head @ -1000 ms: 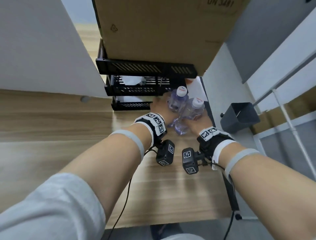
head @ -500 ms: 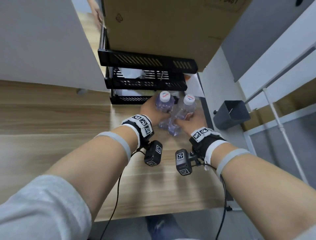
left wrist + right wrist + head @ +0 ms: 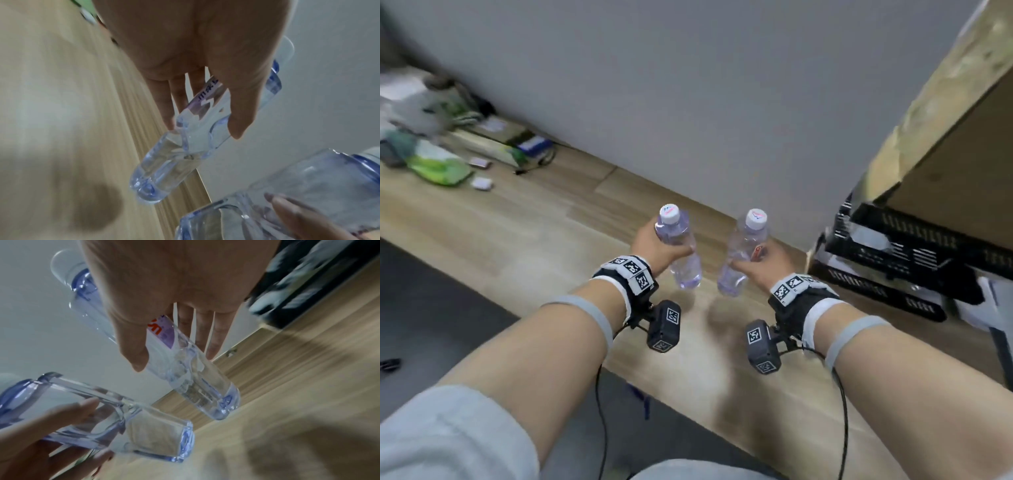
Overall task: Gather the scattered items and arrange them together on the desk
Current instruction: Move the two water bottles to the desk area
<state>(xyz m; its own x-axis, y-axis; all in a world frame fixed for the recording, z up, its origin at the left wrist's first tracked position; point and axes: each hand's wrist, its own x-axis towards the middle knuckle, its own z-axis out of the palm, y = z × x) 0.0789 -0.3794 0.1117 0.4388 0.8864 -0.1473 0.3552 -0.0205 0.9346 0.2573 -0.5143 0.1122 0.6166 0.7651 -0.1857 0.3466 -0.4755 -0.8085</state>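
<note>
Two clear water bottles with white caps are held above the wooden desk (image 3: 544,233). My left hand (image 3: 657,245) grips the left bottle (image 3: 681,253) round its middle, and the bottle tilts a little with its cap up. My right hand (image 3: 763,260) grips the right bottle (image 3: 739,260) the same way. In the left wrist view the fingers (image 3: 164,104) and thumb wrap the left bottle (image 3: 180,155), with the right bottle (image 3: 298,186) beside it. The right wrist view shows the right bottle (image 3: 197,382) held and the left bottle (image 3: 115,423) lower left. Both bottle bases hang clear of the desk.
A black stacked letter tray (image 3: 907,260) stands at the right under a large cardboard box (image 3: 955,137). A grey partition wall (image 3: 688,96) runs behind the desk. Far left lies a clutter of a green packet (image 3: 438,168), small boxes and cables.
Both hands have lifted the bottles away from the black tray and moved them left and apart. The view has swung left, showing the cluttered far end of the desk.
</note>
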